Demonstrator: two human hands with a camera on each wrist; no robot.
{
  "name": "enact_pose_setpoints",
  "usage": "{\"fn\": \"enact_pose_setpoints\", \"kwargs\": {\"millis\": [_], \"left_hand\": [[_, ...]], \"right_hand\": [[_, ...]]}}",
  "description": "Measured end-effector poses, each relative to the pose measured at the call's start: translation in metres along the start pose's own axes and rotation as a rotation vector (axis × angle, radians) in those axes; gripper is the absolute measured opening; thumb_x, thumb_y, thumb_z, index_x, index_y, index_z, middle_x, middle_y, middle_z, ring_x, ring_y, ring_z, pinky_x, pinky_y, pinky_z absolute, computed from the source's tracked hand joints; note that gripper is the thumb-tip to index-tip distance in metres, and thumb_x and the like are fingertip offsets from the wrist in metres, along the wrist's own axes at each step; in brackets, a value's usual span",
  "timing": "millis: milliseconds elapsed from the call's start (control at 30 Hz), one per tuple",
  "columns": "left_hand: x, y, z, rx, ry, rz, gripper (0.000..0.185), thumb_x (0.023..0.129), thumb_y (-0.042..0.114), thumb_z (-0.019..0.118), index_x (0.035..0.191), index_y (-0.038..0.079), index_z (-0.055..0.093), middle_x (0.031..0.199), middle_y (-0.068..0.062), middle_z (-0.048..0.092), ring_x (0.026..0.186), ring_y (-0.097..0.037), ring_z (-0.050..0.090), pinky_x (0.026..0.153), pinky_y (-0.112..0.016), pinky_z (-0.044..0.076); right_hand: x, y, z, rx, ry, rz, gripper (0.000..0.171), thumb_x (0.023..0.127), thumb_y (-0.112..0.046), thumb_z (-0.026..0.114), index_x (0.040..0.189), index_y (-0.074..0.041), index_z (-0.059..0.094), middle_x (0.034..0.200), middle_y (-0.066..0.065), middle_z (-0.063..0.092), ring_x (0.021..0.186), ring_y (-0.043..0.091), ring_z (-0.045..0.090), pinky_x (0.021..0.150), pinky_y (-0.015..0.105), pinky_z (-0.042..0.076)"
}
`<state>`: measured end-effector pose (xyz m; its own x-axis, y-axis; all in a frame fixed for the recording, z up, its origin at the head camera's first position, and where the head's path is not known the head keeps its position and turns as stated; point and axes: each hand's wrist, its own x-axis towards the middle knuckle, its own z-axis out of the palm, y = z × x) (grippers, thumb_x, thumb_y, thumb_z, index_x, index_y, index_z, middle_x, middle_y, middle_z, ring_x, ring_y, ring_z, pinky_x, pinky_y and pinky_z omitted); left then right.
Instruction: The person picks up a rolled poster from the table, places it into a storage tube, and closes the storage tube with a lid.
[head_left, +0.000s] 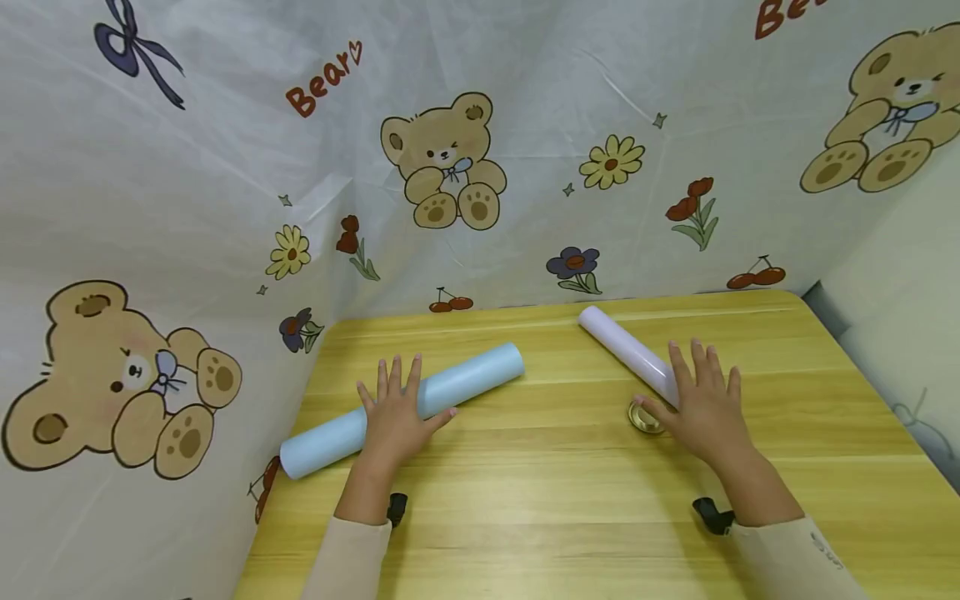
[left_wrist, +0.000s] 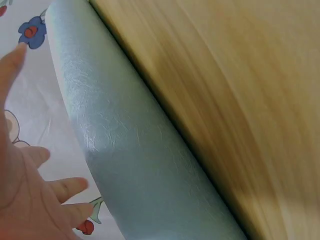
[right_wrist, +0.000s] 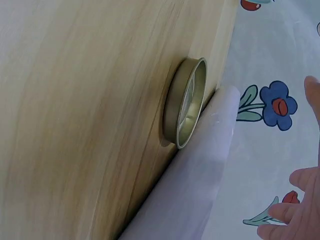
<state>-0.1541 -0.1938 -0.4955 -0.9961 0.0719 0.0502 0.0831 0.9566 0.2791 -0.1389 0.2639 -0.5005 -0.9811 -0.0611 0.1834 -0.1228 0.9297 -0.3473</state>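
Observation:
A light blue roll (head_left: 472,379) lies slantwise on the left of the table. Above its middle, my left hand (head_left: 393,423) spreads its fingers; the left wrist view shows the palm apart from the roll (left_wrist: 125,130). To the right lies a thinner pale lilac roll (head_left: 626,343), its near end hidden under my right hand (head_left: 707,412), whose fingers are spread too. In the right wrist view the fingers stand clear of this roll (right_wrist: 195,175). Beside the lilac roll sits a shallow round gold-coloured metal lid or tin (right_wrist: 172,107), partly covered by my right thumb in the head view.
The wooden table (head_left: 525,517) has a light yellow grain. A white cloth (head_left: 525,50) printed with bears and flowers hangs behind it and along its left side. Black pieces (head_left: 712,517) show at both wrists. A pale surface (head_left: 900,292) stands beyond the right edge.

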Motion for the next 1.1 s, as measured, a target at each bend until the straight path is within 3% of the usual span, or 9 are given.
{"fn": "enact_pose_setpoints", "kwargs": {"millis": [300, 633, 867, 1100], "left_hand": [[0.005, -0.011, -0.002, -0.029, -0.072, -0.052, 0.1, 0.09, 0.065, 0.062, 0.165, 0.022, 0.011, 0.167, -0.023, 0.018, 0.157, -0.046, 0.003, 0.115, -0.077, -0.008], [0.012, -0.017, 0.004, -0.035, -0.164, -0.059, 0.091, 0.094, 0.055, 0.065, 0.163, 0.018, 0.02, 0.163, -0.025, 0.028, 0.153, -0.049, 0.018, 0.115, -0.079, 0.001], [0.012, -0.02, 0.008, 0.008, -0.15, -0.037, 0.087, 0.094, 0.049, 0.068, 0.163, 0.02, 0.024, 0.157, -0.022, 0.038, 0.147, -0.047, 0.032, 0.115, -0.077, 0.013], [0.011, -0.021, 0.01, 0.033, -0.13, -0.019, 0.084, 0.092, 0.046, 0.071, 0.159, 0.017, 0.031, 0.145, -0.023, 0.047, 0.135, -0.046, 0.042, 0.108, -0.07, 0.026]], "right_hand": [[0.001, 0.01, 0.007, 0.033, 0.028, -0.037, 0.096, 0.094, -0.056, 0.063, 0.162, -0.006, 0.017, 0.158, 0.036, 0.024, 0.142, 0.059, 0.025, 0.111, 0.077, 0.019], [-0.002, 0.019, 0.013, 0.054, -0.031, -0.022, 0.089, 0.098, -0.046, 0.062, 0.16, 0.001, 0.019, 0.147, 0.042, 0.034, 0.129, 0.064, 0.036, 0.104, 0.074, 0.027], [-0.003, 0.026, 0.021, 0.044, -0.07, -0.007, 0.089, 0.1, -0.048, 0.059, 0.161, 0.0, 0.017, 0.147, 0.042, 0.035, 0.129, 0.064, 0.037, 0.103, 0.076, 0.029], [-0.003, 0.032, 0.025, 0.006, -0.068, -0.048, 0.083, 0.102, -0.04, 0.059, 0.158, 0.007, 0.02, 0.139, 0.044, 0.044, 0.12, 0.063, 0.048, 0.097, 0.074, 0.039]]}}
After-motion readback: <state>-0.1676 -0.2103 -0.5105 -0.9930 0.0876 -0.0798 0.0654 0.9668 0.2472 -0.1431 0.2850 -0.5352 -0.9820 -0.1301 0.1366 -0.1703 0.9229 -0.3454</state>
